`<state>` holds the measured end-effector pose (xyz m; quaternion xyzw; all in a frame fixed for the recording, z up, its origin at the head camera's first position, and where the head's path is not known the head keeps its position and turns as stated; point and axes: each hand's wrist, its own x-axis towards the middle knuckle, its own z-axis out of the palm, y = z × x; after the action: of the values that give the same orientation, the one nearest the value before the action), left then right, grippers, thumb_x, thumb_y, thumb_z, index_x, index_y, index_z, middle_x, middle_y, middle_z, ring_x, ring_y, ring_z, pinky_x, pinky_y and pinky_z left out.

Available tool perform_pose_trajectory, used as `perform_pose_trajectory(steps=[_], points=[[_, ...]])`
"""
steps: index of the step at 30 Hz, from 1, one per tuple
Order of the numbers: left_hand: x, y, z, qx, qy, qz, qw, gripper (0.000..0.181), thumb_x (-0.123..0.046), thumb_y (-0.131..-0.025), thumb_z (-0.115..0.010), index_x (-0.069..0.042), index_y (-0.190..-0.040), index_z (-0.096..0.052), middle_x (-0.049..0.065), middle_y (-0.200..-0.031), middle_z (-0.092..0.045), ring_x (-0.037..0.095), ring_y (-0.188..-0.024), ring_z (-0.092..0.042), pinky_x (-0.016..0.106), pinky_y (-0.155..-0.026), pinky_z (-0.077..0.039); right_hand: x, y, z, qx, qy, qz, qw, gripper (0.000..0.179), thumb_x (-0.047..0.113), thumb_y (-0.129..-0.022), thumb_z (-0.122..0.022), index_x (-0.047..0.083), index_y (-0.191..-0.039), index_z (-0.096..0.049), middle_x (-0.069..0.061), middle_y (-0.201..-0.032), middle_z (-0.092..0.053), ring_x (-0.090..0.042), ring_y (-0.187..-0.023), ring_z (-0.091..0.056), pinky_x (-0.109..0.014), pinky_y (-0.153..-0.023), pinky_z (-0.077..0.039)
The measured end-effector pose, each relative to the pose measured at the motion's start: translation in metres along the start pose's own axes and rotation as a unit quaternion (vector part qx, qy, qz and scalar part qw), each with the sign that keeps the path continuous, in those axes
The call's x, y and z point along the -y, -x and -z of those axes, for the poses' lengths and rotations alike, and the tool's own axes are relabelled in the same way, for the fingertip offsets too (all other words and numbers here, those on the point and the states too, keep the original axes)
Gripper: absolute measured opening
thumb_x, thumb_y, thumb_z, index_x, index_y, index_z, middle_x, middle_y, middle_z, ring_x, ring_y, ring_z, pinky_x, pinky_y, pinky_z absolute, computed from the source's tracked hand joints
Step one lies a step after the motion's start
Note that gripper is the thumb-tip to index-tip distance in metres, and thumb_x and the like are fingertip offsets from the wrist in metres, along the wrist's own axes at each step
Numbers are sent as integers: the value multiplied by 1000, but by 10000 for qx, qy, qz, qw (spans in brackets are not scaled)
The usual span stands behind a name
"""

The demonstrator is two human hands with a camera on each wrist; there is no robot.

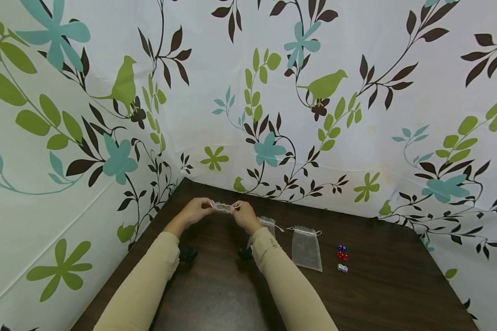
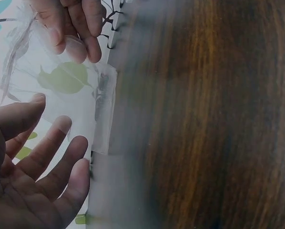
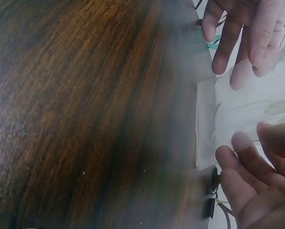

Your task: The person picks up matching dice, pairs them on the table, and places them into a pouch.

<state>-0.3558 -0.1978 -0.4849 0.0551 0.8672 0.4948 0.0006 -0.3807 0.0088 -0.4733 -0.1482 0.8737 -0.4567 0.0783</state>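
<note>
Both hands hold a sheer white drawstring pouch (image 1: 222, 208) up over the far left part of the dark table. At its left side my left hand (image 1: 196, 210) pinches the top between thumb and fingers. My right hand (image 1: 244, 215) pinches the opposite side, with a loop of white cord by its fingers. In the left wrist view the see-through pouch (image 2: 56, 102) spans the gap between the hands, and its bottom edge hangs toward the table. Fingertips of both hands show through the fabric in the right wrist view, some behind the pouch (image 3: 207, 129).
Two more sheer pouches lie flat on the table (image 1: 368, 294): one (image 1: 267, 223) partly behind the right forearm, another (image 1: 306, 248) farther right. Right of them sit blue dice (image 1: 341, 248), red dice (image 1: 342, 256) and white dice (image 1: 342, 268). A patterned cloth (image 1: 240, 110) surrounds the table's back and sides.
</note>
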Motion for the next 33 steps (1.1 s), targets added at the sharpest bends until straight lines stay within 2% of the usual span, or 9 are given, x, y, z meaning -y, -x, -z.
perform_pose_trajectory(steps=[12,19,23,29,33], points=[[8,2,-1,21,-300,-72,9995,11,-10,-98,-67,0,-99,-71,14,-116,-69,33,-111,-62,48,-90,-50,-7,1,-2,300,232,-3,9993,10,-1,-98,-57,0,-101,-67,-8,-93,-60,-20,-82,-50,-35,-74,-45],[9,3,-2,42,-194,-106,9997,9,-8,-98,-67,0,-99,-71,16,-116,-70,32,-109,-63,45,-88,-51,-8,1,-3,485,242,-123,9985,7,3,-101,-57,3,-101,-65,-7,-95,-58,-19,-83,-49,-35,-74,-43],[12,2,-4,73,-146,-83,9998,6,-6,-97,-68,0,-96,-70,16,-113,-70,26,-96,-64,37,-79,-52,-10,1,-3,533,302,-154,9980,7,3,-101,-58,3,-102,-65,-8,-98,-60,-20,-84,-50,-36,-75,-44],[18,0,-4,137,-192,-34,9997,5,-6,-97,-68,-2,-94,-70,11,-103,-71,19,-84,-62,32,-73,-50,-10,1,-3,493,475,-150,9975,11,7,-101,-60,3,-107,-67,-12,-111,-65,-24,-99,-59,-41,-86,-50],[19,1,-4,182,-137,41,9997,6,-6,-97,-68,-1,-98,-71,9,-98,-71,20,-84,-63,34,-73,-51,-10,2,-3,521,523,-200,9971,15,9,-102,-59,0,-109,-68,-14,-111,-64,-25,-94,-59,-40,-81,-50]])
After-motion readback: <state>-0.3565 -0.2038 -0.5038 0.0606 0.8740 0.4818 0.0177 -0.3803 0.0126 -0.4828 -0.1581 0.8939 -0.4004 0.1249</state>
